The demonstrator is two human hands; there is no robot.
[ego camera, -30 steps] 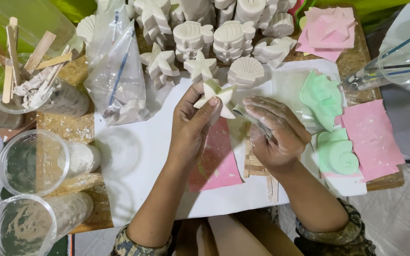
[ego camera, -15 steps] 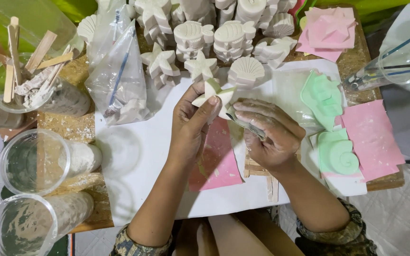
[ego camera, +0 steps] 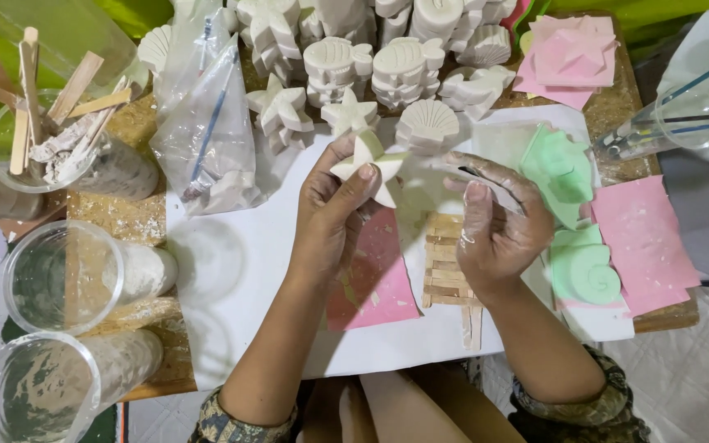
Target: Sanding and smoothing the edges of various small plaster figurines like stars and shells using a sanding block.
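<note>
My left hand (ego camera: 334,209) grips a white plaster starfish (ego camera: 371,164), thumb across its front, fingers behind it, held up over the white sheet (ego camera: 240,279). My right hand (ego camera: 494,221) is dusted with plaster and closed around a thin dark tool (ego camera: 494,182); its tip sits just beside the starfish's right arm, and I can't tell if it touches. Under my hands lie a pink mold (ego camera: 375,279) and a small rack of wooden sticks (ego camera: 450,267), both on the sheet. Right of my right hand are two green molds (ego camera: 572,221) and a pink sheet (ego camera: 642,238). Above the starfish are stacks of white plaster casts (ego camera: 404,66): shells, fish, stars. A clear plastic bag (ego camera: 207,123) with some powder and a blue stick lies to the upper left. Far left are a cup of wooden sticks (ego camera: 43,131) and two clear plastic cups (ego camera: 59,279) on their sides. At upper right stands a clear cup with brushes (ego camera: 674,115), with more pink molds (ego camera: 572,57) near it.
</note>
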